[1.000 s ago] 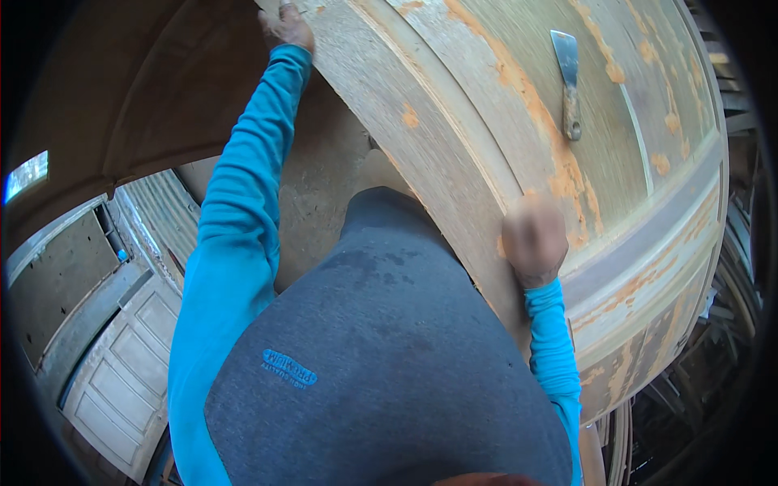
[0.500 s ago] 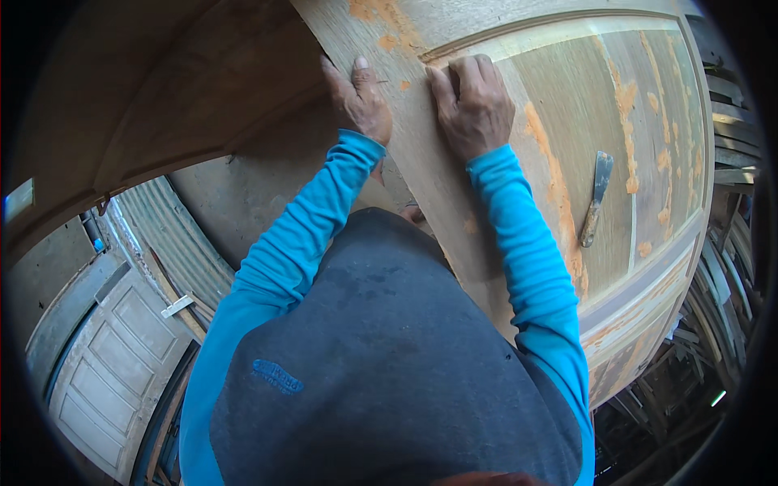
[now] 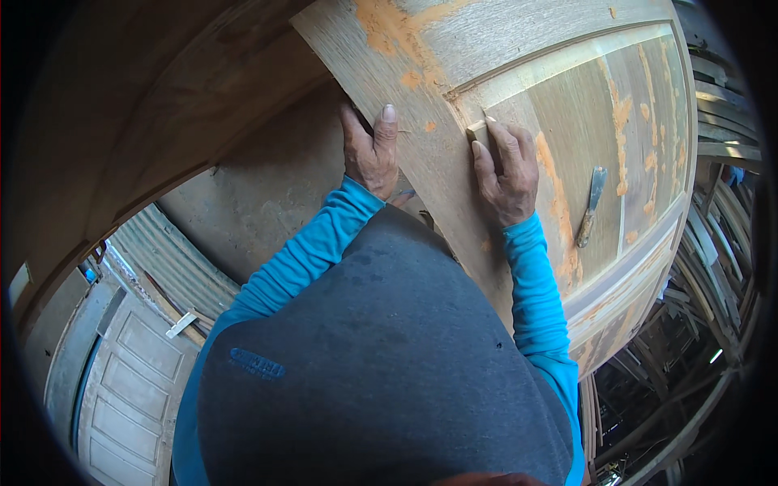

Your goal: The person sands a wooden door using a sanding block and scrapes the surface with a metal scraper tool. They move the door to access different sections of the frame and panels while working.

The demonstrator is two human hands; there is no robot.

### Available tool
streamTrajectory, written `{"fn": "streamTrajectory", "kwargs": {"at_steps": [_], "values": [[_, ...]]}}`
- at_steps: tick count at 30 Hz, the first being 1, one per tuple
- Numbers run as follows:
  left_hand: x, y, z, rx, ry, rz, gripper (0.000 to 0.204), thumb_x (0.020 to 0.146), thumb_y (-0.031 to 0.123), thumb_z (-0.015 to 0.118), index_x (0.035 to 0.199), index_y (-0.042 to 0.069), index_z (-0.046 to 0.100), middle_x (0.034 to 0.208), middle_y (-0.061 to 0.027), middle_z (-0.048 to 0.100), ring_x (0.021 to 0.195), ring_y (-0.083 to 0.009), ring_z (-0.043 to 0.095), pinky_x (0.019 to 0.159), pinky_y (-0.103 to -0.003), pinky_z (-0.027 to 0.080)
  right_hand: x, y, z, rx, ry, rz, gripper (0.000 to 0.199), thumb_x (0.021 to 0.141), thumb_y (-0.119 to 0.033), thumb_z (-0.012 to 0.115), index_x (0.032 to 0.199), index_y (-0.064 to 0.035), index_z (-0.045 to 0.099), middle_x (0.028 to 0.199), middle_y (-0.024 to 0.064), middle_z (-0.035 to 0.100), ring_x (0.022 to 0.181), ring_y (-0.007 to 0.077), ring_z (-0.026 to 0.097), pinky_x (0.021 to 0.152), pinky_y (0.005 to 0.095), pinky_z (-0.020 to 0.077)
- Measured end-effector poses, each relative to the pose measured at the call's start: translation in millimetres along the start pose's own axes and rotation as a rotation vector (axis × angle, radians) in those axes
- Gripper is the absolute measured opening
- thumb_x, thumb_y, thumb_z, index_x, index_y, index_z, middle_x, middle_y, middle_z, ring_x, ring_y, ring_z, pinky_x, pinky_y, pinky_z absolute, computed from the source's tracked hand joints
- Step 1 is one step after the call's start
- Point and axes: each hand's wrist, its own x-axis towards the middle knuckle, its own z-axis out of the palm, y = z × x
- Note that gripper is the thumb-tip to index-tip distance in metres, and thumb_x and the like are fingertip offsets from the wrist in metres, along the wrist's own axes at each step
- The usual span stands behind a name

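A panelled wooden door (image 3: 454,186) with orange filler patches lies in front of me. My right hand (image 3: 510,174) pinches a small wooden block (image 3: 477,132) against the inner edge of the door's frame, beside the recessed panel. At the door's left edge, my left hand (image 3: 373,154) grips with the thumb on the face and the fingers over the side, their tips partly hidden. A putty knife (image 3: 592,207) rests on the panel, to the right of my right hand.
A large brown wooden panel (image 3: 154,97) rises on the far left. Below it are a corrugated sheet (image 3: 174,251) and a pale panelled door (image 3: 134,381). Stacked timber strips (image 3: 713,243) crowd the right side beyond the door.
My right hand has slid nearer along the panel's edge, and the wooden block now shows in its fingers. My left hand has moved slightly nearer and to the right.
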Motion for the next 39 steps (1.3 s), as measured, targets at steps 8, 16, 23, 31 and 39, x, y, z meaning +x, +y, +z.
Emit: {"fn": "streamTrajectory", "kwargs": {"at_steps": [8,16,23,31,39], "values": [[6,0,-14,0.016,-0.115,-0.036,0.079,0.104,0.036,0.063,0.158,0.0,0.018,0.139,-0.0268,0.051,0.127,-0.0347,0.054,0.109,-0.045,0.043,43,-9,20,0.112,0.043,0.017,0.033,0.086,-0.008,0.077,0.117,0.0,0.068,0.102,0.0181,0.067,0.091,0.0331,0.068,0.079,0.0402,0.0568],[9,-9,-11,0.092,-0.059,0.076,0.064,0.108,0.037,0.057,0.148,-0.009,0.035,0.136,-0.0242,0.055,0.121,-0.0313,0.057,0.106,-0.039,0.045,67,-27,5,0.072,-0.115,0.055,0.026,0.091,-0.011,0.074,0.112,0.0018,0.066,0.097,0.018,0.064,0.092,0.0353,0.066,0.081,0.0427,0.055],[8,-25,-14,0.156,-0.057,0.116,0.073,0.105,0.032,0.062,0.153,-0.006,0.023,0.136,-0.0294,0.054,0.123,-0.038,0.058,0.107,-0.045,0.045,-38,-6,-63,0.034,-0.37,0.215,0.032,0.091,-0.009,0.074,0.12,0.0026,0.066,0.107,0.0201,0.066,0.096,0.0352,0.066,0.081,0.0429,0.0555],[-2,-15,3,0.21,-0.074,0.073,0.062,0.107,0.028,0.054,0.154,-0.007,0.032,0.147,-0.0285,0.052,0.134,-0.041,0.053,0.115,-0.045,0.039,29,5,-17,0.118,-0.109,0.006,0.026,0.091,-0.013,0.07,0.113,-0.0003,0.064,0.095,0.02,0.058,0.09,0.0386,0.061,0.079,0.0464,0.0526],[2,-38,42,0.365,0.364,0.129,0.069,0.109,0.041,0.052,0.155,-0.007,0.034,0.154,-0.0308,0.045,0.142,-0.0446,0.044,0.121,-0.046,0.031,-123,31,-105,0.154,-0.163,0.076,0.019,0.091,-0.015,0.071,0.104,-0.0026,0.065,0.092,0.0158,0.061,0.089,0.0345,0.064,0.081,0.0416,0.0539]]}}
